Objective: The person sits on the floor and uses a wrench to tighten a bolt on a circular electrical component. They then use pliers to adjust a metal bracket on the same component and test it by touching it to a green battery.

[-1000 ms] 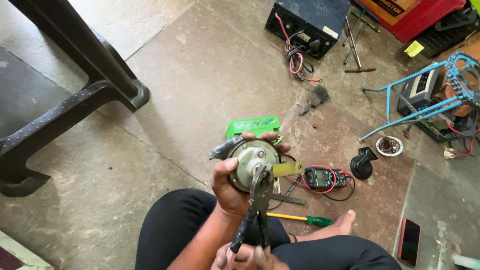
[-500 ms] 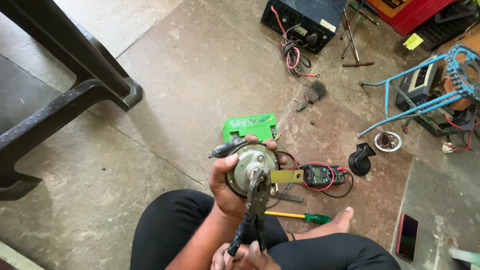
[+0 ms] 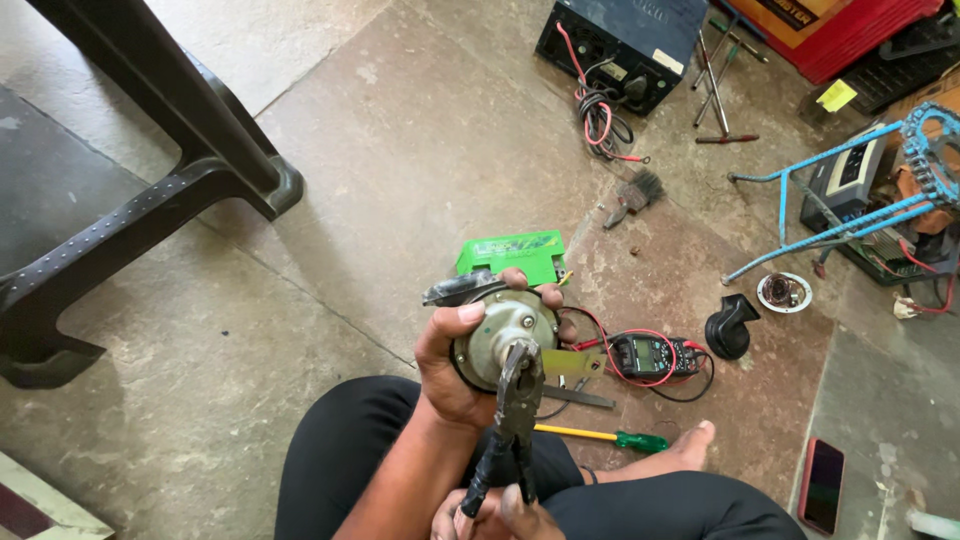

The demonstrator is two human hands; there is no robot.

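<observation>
Now left hand is clamped round the round metal horn, held above the lap w/ pliers biting its face; right hand squeezes the handles. Looks heavy, stiff, smooth metal; best held by rim, just beside the multimeter.

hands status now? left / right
Left hand: closed around the round metal horn unit, held up.
Right hand: closed on the pliers handles; pliers' tip sits on the unit.

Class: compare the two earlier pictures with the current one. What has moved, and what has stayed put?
Little changed. The left hand keeps gripping the round metal part, and the right hand keeps the pliers on it. The screwdriver and multimeter stayed on the floor.
</observation>
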